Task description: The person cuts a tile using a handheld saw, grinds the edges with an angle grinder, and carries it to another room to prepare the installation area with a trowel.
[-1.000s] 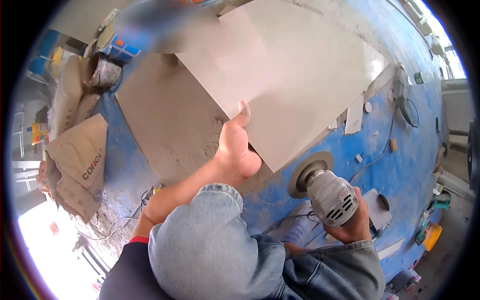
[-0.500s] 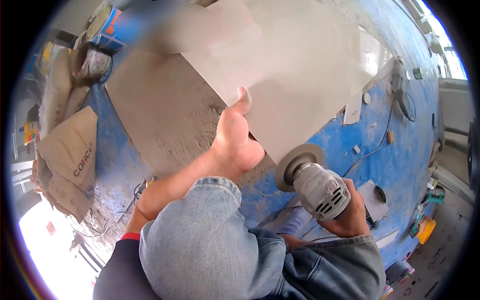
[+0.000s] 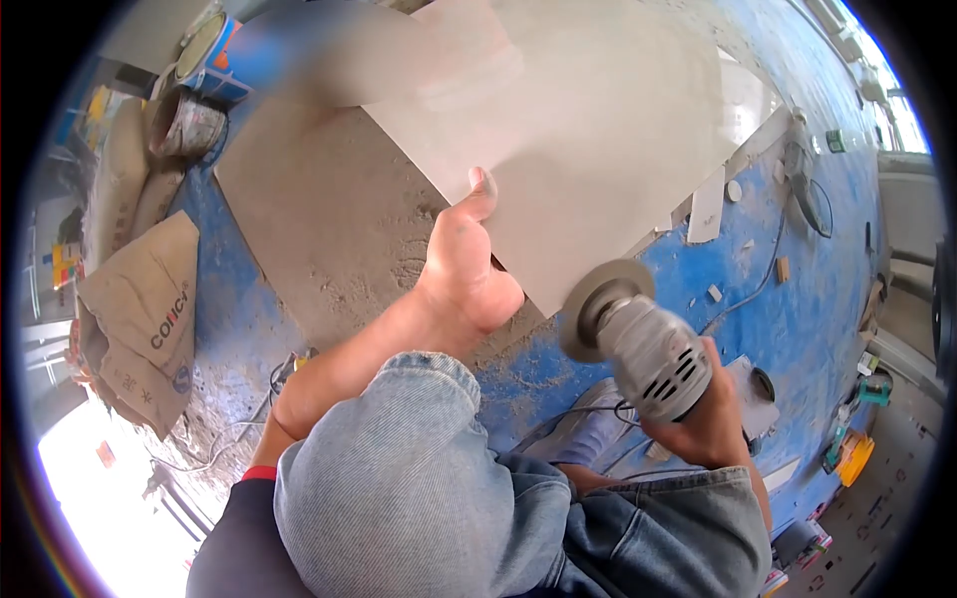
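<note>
My left hand (image 3: 464, 259) grips the near left edge of a large beige tile (image 3: 608, 120), its thumb lying on the top face and its fingers hidden underneath. In my right hand (image 3: 703, 424) is a dusty grey angle grinder (image 3: 653, 354), held around its body. The grinder's round disc (image 3: 598, 309) is at the tile's near right edge, just right of the near corner; I cannot tell whether it touches. Under the raised tile, to the left, lies another dusty, brownish board or tile (image 3: 319, 199).
A torn brown paper sack (image 3: 145, 309) stands at left, near a paint bucket (image 3: 204, 50) and a dirty bucket (image 3: 187, 125). Another power tool (image 3: 800, 174) lies at right on the blue floor (image 3: 688, 279), among offcuts and cable. A yellow-orange item (image 3: 854, 456) sits lower right.
The grinder has shifted right and slightly away from me along the tile's edge, uncovering the near corner. My left hand and the tile have barely moved.
</note>
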### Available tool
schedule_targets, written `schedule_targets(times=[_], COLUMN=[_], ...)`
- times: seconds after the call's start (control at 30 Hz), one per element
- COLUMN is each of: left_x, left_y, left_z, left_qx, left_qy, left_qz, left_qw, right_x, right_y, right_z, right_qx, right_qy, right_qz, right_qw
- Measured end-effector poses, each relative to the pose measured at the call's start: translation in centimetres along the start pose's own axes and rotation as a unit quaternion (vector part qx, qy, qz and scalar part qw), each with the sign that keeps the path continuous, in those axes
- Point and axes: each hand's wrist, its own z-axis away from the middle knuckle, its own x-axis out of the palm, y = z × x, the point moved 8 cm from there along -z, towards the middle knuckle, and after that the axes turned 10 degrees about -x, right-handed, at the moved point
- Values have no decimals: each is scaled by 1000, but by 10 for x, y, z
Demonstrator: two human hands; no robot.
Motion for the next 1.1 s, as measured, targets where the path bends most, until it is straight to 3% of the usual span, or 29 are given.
schedule_targets(times=[0.27,0.67,1.1], left_x=[-4,-6,-9], left_y=[2,1,0], left_z=[-2,-2,-6], left_qx=[3,6,-30], left_qy=[13,31,-2], left_qz=[-26,-47,-32], left_qw=[1000,998,999], right_x=[3,-50,-98], right_y=[7,39,81], right_z=[1,-23,-52], right_qx=[-17,10,29], right_qy=[-44,76,131], right_qz=[41,-21,-107], right_qw=[998,997,985])
